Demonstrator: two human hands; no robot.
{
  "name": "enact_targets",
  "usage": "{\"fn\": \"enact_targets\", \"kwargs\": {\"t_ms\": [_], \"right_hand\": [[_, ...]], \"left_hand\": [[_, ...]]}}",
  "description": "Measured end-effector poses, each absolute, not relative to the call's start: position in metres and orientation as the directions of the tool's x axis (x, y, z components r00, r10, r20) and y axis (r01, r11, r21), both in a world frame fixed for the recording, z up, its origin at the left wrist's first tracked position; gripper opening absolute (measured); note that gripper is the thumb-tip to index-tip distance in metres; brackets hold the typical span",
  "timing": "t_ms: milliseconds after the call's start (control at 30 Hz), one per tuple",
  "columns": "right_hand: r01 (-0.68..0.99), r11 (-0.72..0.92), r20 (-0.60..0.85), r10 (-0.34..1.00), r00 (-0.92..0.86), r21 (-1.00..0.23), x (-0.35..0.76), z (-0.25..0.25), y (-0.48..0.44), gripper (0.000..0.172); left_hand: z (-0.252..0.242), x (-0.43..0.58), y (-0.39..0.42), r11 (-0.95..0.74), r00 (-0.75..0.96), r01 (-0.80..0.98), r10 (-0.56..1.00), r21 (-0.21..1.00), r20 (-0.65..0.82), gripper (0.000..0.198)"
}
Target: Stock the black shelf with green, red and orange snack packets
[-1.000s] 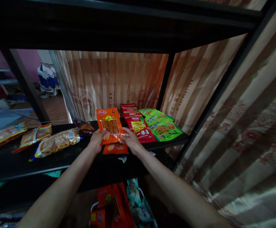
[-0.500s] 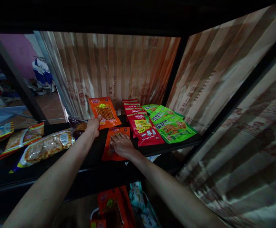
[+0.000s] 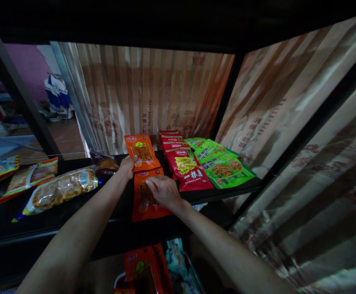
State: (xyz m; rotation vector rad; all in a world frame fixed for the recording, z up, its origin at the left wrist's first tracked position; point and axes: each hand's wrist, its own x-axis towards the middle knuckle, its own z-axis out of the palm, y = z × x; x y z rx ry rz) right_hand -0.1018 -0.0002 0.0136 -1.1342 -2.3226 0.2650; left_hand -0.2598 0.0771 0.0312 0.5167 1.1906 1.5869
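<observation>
My left hand (image 3: 127,166) pinches the lower left edge of an orange snack packet (image 3: 142,148), tilted up at the back of the black shelf. Brown sticks show through the packet's window. Just in front lies a second orange snack packet (image 3: 141,200), its near end at the shelf's front edge. My right hand (image 3: 165,191) is closed over this packet's right side with curled fingers; the fingertips are partly hidden. To the right are overlapping red snack packets (image 3: 188,169) and green snack packets (image 3: 223,165).
Left on the shelf (image 3: 116,204) lie a long bread bag (image 3: 63,188), a dark packet (image 3: 102,163) and other snack bags (image 3: 32,175). Below stands a container with more orange packets (image 3: 145,265) and teal packets (image 3: 180,265). Black posts (image 3: 227,94) and a curtain (image 3: 156,90) enclose the shelf.
The back orange packet has moved slightly right and down, nearer the front one. My right hand's fingers, flat before, are now curled, and the front packet reaches closer to me.
</observation>
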Motion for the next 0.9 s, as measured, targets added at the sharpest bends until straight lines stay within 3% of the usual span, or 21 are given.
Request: {"fn": "enact_targets", "kwargs": {"t_ms": [100,200,333,467,600,900], "right_hand": [[0.702,0.532,0.498,0.819,-0.285,-0.473,-0.101,0.020,0.019,0.034],[0.743,0.424,0.420,0.883,-0.211,-0.517,-0.104,0.024,0.049,0.032],[0.807,0.313,0.214,0.948,-0.235,-0.500,-0.113,0.024,0.078,0.039],[0.855,0.272,0.127,0.962,-0.241,-0.442,-0.121,0.020,0.081,0.051],[0.881,0.278,0.081,0.960,-0.268,-0.384,-0.124,0.013,0.072,0.056],[0.883,0.380,0.105,0.925,-0.365,-0.277,-0.129,-0.002,0.054,0.045]], "left_hand": [[0.031,-0.263,0.086,0.046,-0.358,-0.478,0.901,0.877,-0.243,0.014],[0.033,-0.263,0.096,0.077,-0.339,-0.477,0.903,0.876,-0.264,0.012],[0.034,-0.261,0.111,0.104,-0.356,-0.457,0.889,0.883,-0.289,0.009],[0.028,-0.261,0.124,0.134,-0.377,-0.428,0.872,0.894,-0.312,0.009],[0.019,-0.257,0.129,0.156,-0.384,-0.390,0.868,0.907,-0.315,0.011],[-0.007,-0.255,0.147,0.076,-0.429,-0.337,0.875,0.939,-0.224,0.016]]}}
